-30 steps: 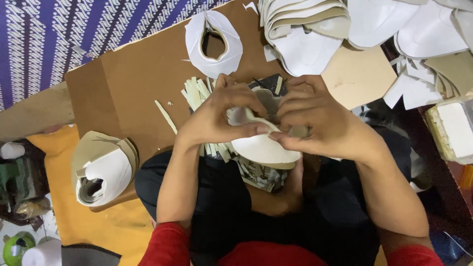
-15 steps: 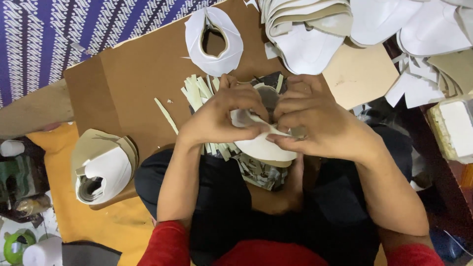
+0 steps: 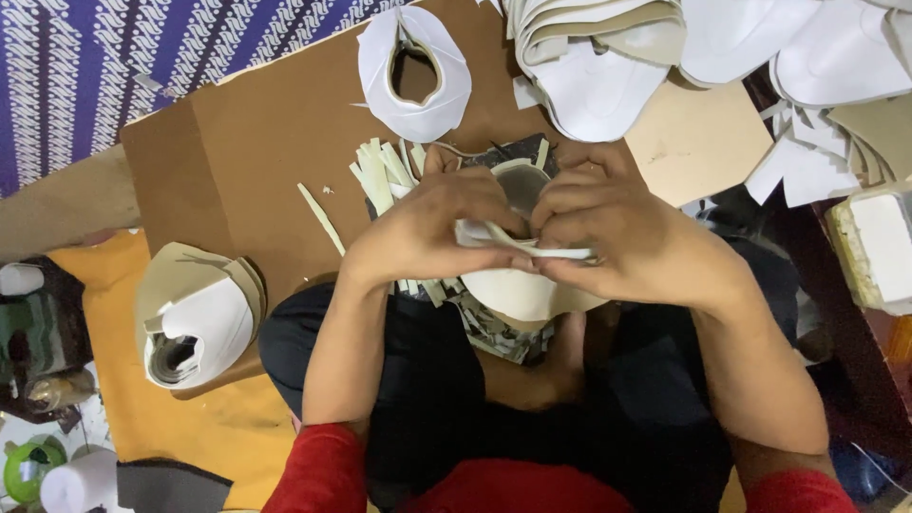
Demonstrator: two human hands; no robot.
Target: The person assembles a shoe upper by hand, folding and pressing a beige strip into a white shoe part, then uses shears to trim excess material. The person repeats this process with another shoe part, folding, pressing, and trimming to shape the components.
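Note:
Both of my hands grip one white shoe upper piece [image 3: 518, 285] over my lap. My left hand [image 3: 427, 228] pinches its left edge, and my right hand [image 3: 617, 237] presses a thin cream strip [image 3: 560, 253] along its rim. Several loose cream strips [image 3: 380, 176] lie on the brown cardboard [image 3: 266, 152] just beyond my left hand. Part of the piece is hidden under my fingers.
A white upper with an oval hole [image 3: 413, 71] lies at the far edge of the cardboard. A stack of uppers [image 3: 598, 57] sits at the top right, another stack [image 3: 195, 318] at the left on orange cloth. A white tub [image 3: 879, 252] stands at the right.
My hands have shifted only slightly on the piece, with the fingers pressing the strip along the rim. Nothing else has moved.

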